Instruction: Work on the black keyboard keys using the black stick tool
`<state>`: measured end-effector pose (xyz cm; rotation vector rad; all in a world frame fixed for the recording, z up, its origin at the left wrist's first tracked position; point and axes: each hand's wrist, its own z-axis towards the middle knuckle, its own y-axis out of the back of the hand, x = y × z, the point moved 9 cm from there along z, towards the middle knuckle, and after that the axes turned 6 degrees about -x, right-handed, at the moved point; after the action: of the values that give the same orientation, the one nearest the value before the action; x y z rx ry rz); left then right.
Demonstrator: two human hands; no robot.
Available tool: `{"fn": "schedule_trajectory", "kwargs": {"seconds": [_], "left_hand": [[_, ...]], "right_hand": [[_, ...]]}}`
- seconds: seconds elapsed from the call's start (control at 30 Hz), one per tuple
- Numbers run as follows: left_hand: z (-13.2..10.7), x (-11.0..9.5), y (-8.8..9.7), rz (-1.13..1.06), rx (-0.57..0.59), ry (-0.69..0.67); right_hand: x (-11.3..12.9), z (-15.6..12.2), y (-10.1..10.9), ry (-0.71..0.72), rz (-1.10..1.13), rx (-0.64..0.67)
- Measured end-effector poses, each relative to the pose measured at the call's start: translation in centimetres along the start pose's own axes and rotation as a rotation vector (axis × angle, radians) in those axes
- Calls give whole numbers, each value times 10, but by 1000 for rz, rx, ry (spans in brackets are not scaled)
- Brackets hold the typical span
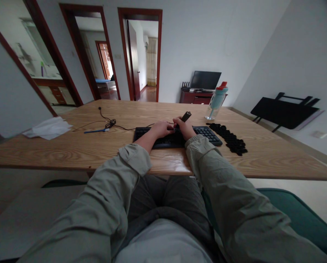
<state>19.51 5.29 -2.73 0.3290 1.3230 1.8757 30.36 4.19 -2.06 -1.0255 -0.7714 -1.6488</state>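
Your right hand [184, 128] is closed around a dark, stick-shaped tool [187, 116], its upper end pointing up and away from you, with your fingers curled on its lower part. Your left hand [162, 129] lies just beside it, fingers bent inward near the tool's lower end; you can't tell from here whether they pinch anything. Under both hands sits the long black plastic keyboard [174, 141], flat near the front edge of the light-brown wooden table [70, 151], with rows of keys showing at its right end. Just right of it lies a strip-like heap of small black pieces [228, 138], and behind that stands a clear bottle with a red-and-teal top [218, 99]. To your left are a thin blue brush [95, 130], a coiled black cable [112, 123] and crumpled white paper [49, 128].
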Motion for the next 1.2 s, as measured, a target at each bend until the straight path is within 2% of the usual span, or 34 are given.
{"fn": "schedule_trajectory", "kwargs": {"seconds": [0.13, 0.3, 0.4, 0.57, 0.67, 0.8, 0.9, 0.97, 1.07, 1.2], "left_hand": [[2, -2, -1, -3, 20, -28], [3, 0, -2, 24, 25, 2], [3, -1, -2, 19, 22, 15], [0, 0, 8, -41, 29, 33], [-6, 15, 31, -61, -57, 47], [-22, 63, 63, -108, -204, 162], [-37, 100, 73, -132, -256, 257], [-45, 117, 75, -163, -287, 309], [-50, 124, 71, -194, -310, 339], [-47, 108, 59, -138, -266, 302]], "right_hand": [[-10, 3, 0, -45, -22, -42], [-11, 4, -4, -46, -61, -39], [-16, 7, -3, -71, -76, -85], [-20, 12, -5, -41, -58, -143], [-22, 14, -8, -8, -103, -111], [-29, 19, -10, -8, -168, -77], [-32, 22, -10, -6, -198, -89], [-32, 23, -9, -29, -231, -136], [-28, 20, -8, -58, -294, -241], [-12, 11, -10, -19, -365, -318]]}}
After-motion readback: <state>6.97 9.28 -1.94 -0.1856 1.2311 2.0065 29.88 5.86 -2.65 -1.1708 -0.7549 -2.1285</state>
